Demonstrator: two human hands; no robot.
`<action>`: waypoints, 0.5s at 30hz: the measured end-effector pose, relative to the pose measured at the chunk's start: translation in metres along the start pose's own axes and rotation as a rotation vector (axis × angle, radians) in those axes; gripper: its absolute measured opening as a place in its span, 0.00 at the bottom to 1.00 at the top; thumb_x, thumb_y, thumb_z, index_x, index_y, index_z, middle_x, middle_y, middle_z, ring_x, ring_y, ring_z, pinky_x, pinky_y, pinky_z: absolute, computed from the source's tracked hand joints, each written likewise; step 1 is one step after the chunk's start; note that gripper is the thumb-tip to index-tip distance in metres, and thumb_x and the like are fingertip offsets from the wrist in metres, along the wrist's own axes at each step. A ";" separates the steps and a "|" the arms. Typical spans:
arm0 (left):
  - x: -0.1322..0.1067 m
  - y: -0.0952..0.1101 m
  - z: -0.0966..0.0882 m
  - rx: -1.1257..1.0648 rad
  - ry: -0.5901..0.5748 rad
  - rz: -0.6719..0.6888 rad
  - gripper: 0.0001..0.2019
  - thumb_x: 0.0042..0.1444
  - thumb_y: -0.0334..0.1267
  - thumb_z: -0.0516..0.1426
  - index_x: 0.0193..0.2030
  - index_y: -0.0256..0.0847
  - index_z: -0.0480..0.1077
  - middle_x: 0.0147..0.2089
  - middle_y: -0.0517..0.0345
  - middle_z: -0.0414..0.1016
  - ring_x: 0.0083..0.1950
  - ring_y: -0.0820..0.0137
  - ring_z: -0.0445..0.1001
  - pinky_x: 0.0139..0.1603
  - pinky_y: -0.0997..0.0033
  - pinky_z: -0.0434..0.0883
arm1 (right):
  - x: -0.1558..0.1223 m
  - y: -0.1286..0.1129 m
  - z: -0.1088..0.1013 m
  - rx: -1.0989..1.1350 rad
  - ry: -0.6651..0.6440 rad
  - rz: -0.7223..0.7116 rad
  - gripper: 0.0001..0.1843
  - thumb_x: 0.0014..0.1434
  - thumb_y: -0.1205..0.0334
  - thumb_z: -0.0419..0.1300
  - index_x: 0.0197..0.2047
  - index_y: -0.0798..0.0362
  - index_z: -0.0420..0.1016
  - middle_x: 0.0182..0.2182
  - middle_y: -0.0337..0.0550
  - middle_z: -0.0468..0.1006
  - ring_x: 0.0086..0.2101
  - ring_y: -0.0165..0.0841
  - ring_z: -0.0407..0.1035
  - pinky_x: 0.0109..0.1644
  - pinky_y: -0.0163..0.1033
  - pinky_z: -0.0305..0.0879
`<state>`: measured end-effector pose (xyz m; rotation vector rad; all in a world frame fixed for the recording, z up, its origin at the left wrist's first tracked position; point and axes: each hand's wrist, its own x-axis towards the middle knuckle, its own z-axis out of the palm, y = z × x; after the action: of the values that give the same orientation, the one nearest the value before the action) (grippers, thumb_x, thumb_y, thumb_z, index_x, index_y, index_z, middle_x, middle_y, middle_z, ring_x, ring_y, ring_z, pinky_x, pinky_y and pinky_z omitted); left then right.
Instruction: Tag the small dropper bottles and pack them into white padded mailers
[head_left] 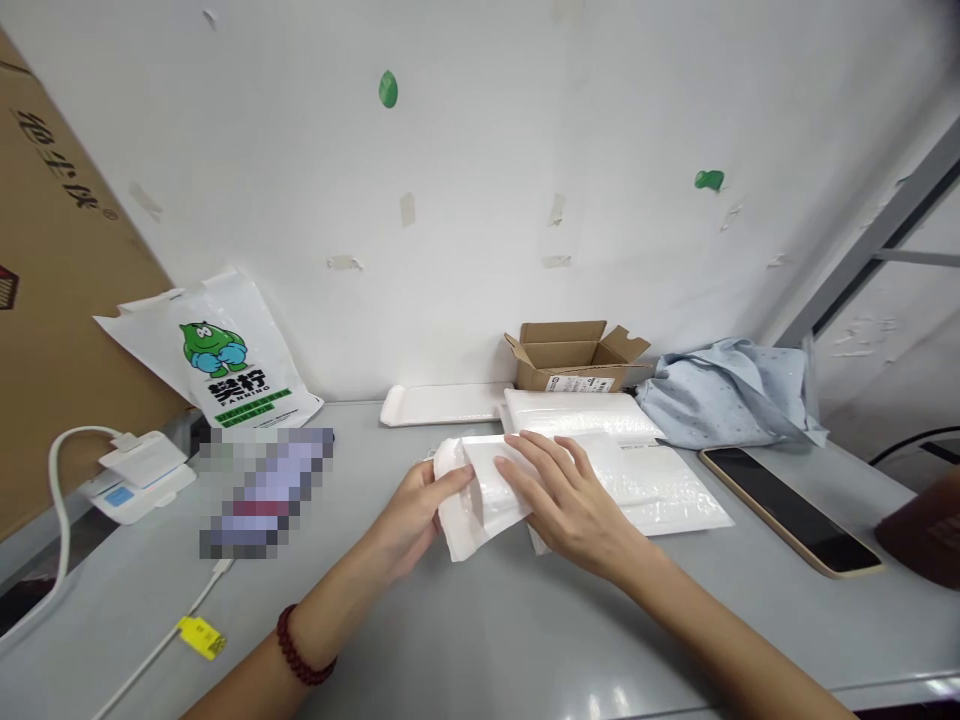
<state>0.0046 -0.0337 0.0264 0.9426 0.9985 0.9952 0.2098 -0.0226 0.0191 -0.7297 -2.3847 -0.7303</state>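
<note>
My left hand (411, 515) is closed on the flap end of a white bubble mailer (491, 498), its thumb on top and the other fingers out of sight underneath. The mailer is held tilted above the desk. Across its upper face lies my right hand (577, 505), fingers stretched and slightly apart; its thumb is hidden. More white bubble mailers (679, 490) lie beneath and behind the right hand. A long white mailer (446, 404) rests farther back by the wall.
An open cardboard box (570, 375) stands at the back, beside a light blue cloth bag (735, 395). A phone (791, 510) lies right, near a dark brown object (922, 530). Leftward are a printed white bag (240, 350), a blurred-out item (270, 495), a charger (139, 470) and cables.
</note>
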 end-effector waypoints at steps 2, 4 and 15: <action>0.000 0.002 0.000 -0.057 -0.031 0.018 0.19 0.50 0.46 0.61 0.45 0.36 0.72 0.42 0.48 0.78 0.43 0.60 0.75 0.42 0.67 0.70 | -0.001 0.002 0.003 0.013 -0.012 0.008 0.26 0.56 0.77 0.48 0.57 0.57 0.60 0.55 0.58 0.66 0.56 0.46 0.58 0.53 0.55 0.58; 0.000 0.003 -0.001 -0.088 -0.037 0.036 0.17 0.50 0.46 0.61 0.42 0.35 0.73 0.41 0.48 0.78 0.43 0.60 0.75 0.40 0.68 0.70 | -0.001 0.004 0.005 0.019 -0.020 0.015 0.27 0.54 0.79 0.48 0.57 0.55 0.62 0.52 0.57 0.68 0.53 0.45 0.61 0.52 0.54 0.58; -0.006 0.004 -0.002 0.231 -0.029 0.398 0.12 0.58 0.43 0.53 0.33 0.36 0.70 0.31 0.54 0.73 0.32 0.69 0.72 0.29 0.71 0.70 | 0.001 0.003 -0.001 0.003 0.038 -0.012 0.20 0.60 0.78 0.45 0.52 0.59 0.67 0.44 0.51 0.77 0.47 0.37 0.68 0.57 0.52 0.53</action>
<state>0.0009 -0.0385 0.0311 1.3813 0.9330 1.2062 0.2113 -0.0206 0.0219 -0.6943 -2.3574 -0.7390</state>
